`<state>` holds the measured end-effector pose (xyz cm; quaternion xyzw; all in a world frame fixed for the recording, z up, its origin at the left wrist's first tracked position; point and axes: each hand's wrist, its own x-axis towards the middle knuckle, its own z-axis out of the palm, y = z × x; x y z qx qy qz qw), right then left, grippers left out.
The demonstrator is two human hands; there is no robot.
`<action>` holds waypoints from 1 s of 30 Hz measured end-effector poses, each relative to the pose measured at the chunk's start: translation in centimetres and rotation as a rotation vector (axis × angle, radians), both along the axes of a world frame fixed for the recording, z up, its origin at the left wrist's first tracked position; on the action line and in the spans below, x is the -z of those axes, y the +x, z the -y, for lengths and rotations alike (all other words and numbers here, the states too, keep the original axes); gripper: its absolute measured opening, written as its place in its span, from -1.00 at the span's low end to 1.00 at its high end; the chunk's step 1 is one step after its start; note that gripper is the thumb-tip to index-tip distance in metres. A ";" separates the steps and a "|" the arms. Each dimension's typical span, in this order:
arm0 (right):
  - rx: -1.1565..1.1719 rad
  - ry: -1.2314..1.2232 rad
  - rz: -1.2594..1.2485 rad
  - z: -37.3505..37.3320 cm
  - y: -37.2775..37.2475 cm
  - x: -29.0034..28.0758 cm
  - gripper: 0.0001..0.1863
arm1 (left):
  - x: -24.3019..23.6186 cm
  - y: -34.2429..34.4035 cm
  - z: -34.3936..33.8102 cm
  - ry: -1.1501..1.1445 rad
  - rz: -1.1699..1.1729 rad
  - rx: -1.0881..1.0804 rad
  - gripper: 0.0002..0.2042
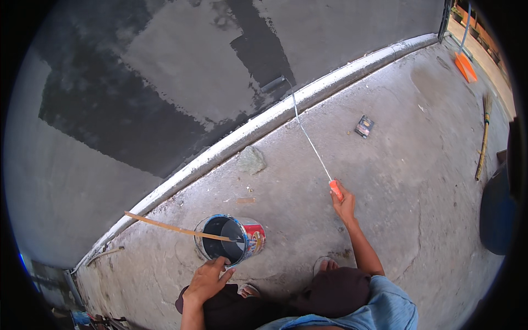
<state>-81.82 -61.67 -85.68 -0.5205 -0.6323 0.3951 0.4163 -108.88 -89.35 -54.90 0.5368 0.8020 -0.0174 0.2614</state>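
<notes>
Roller Against a Grey Wall, Bucket by the Left Hand

A paint roller [313, 146] slants across the view, its narrow head [273, 83] against the lower wall [308, 27] at twelve o'clock. From that head its thin metal rod runs toward five o'clock, ending in an orange handle [335, 189]. The right hand [344, 208] has its grip closed around this handle, arm stretched forward.

At eight o'clock from the handle stands an open paint bucket [257, 239], red on its label and holding dark grey paint. The left hand [206, 281] is at the six o'clock edge of its rim, fingers partly curled and thumb apart; whether that grip has hold of the rim cannot be told. A wooden strip [170, 224] lies over the bucket's mouth, reaching out toward ten o'clock.

Around the roller head the wall carries darker grey patches beside paler ones. A white-topped ledge [242, 136] runs along its foot. On the concrete floor [396, 198], a stone [251, 159] lies between twelve and one o'clock from the bucket, and a small dark pack [364, 126] at one o'clock from the handle.

Farther out come an orange dustpan [466, 67] at two o'clock, a broom [485, 135] at three and a blue barrel [495, 212] just past three.
</notes>
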 end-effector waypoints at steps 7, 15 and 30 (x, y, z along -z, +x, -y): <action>0.001 -0.041 0.005 0.6 0.8 2.2 -0.55 | -0.1 -0.2 -0.2 0.012 0.021 0.019 -0.70; -0.015 0.043 -0.048 -0.5 1.1 2.1 -0.54 | -0.2 -0.4 0.1 -0.005 0.001 -0.002 -0.70; -0.012 0.018 -0.002 -0.1 1.3 2.7 -0.54 | -0.3 -0.3 0.1 0.001 0.020 -0.011 -0.68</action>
